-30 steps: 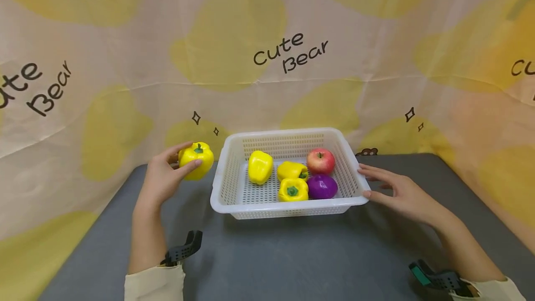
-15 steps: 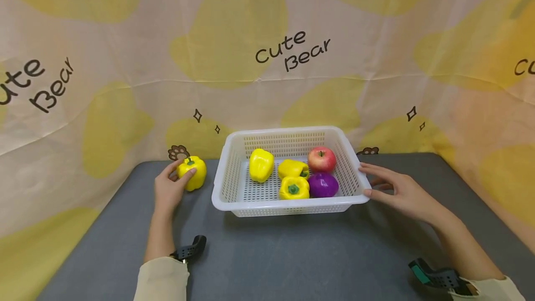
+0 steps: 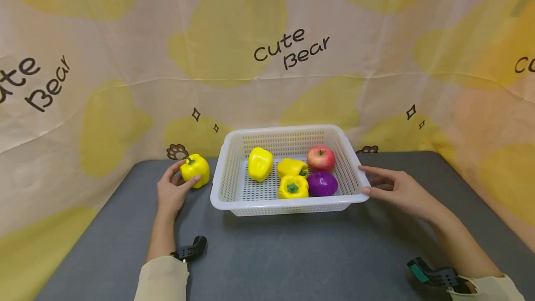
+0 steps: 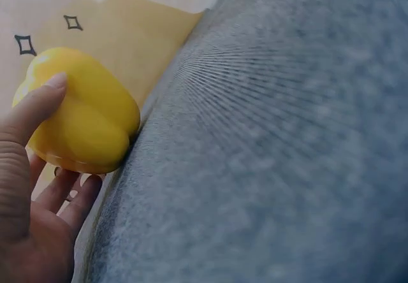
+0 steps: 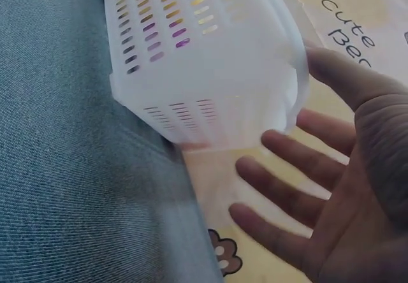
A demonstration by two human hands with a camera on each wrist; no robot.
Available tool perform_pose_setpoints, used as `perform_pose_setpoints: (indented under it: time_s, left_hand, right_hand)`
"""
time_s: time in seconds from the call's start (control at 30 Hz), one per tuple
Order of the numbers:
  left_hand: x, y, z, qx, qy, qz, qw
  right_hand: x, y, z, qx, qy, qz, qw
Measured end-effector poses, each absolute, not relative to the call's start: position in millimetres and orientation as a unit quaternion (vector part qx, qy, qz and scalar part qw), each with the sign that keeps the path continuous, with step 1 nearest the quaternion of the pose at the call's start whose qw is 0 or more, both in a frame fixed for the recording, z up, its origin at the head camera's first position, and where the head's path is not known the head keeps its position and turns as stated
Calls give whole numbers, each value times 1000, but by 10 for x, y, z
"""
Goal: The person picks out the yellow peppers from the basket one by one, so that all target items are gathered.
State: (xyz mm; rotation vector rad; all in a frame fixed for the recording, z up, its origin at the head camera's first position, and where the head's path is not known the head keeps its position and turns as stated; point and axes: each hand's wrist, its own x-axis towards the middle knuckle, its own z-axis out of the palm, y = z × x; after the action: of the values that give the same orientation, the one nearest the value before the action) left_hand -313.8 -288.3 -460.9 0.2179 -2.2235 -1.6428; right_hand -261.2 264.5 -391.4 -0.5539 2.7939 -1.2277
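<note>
Presently, one yellow pepper (image 3: 200,169) was held outside the basket (image 3: 259,206)

At the left of the frame, the person's left hand (image 3: 172,194) had hold of this pepper. Its grip was closed only to the pepper's width, with the thumb on the near side; the other fingers were partly hidden behind. The pepper was near the basket's left wall but apart from it, stem upward and slightly leaning, and it seemed to rest on the grey counter (image 3: 301,254). At the right of the frame, the right hand (image 3: 394,192) touched the basket's rim; this grip was wide, fingers spread, and it carried nothing.

Inside the basket lay three other peppers (image 3: 260,165), a red apple (image 3: 321,158) and a glossy purple thing (image 3: 322,184), whose kind I could not tell.

In my judgement, the step in hand was the setting down of the pepper, although a picking up could look similar. If so, the next move called for a soft loosening of the fingers, so that the pepper would not tip.

As for writing, "cute Bear" was readable on the cloth (image 3: 234,13) at the upper middle; the same words were cut by the left edge, and only "cu" appeared at the right edge. No brand could be read.
</note>
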Motion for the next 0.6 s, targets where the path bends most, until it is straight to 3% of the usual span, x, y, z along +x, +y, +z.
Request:
perform_pose_setpoints:
  time_s: [0.4, 0.6]
  left_hand:
    - [-3191, -2811, -4649, 59, -793, -575, 193]
    - [-3223, -2703, -4636, 42, -799, -568, 194]
  right_hand:
    - [-2606, 2645, -3882, -154, 900, -391, 116]
    - [-2592, 2653, -3895, -168, 901, -386, 106]
